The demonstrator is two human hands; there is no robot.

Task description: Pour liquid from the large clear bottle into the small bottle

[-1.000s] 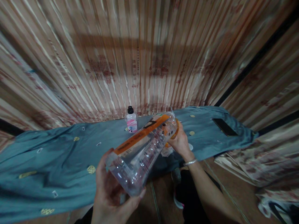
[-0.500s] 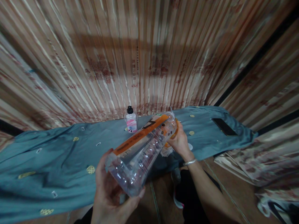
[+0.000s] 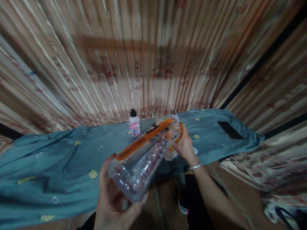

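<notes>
A large clear plastic bottle with an orange and white label lies tilted across the air in front of me, its base toward me and its orange-capped end up and to the right. My left hand grips the base, thumb beneath and fingers along the far side. Around the orange-capped end my right hand is closed; a bracelet circles that wrist. Behind the bottle, a small clear squeeze bottle with a black cap and pink label stands upright. Under my right hand sits a partly hidden clear object with some orange on it.
A teal patterned cloth covers the long low surface. A dark flat phone-like slab lies at its right end. Pleated curtains hang behind and at the sides. Tiled floor shows below, with my leg and shoe.
Almost nothing differs. The large bottle and both hands keep their places, apart from a very slight turn of the bottle.
</notes>
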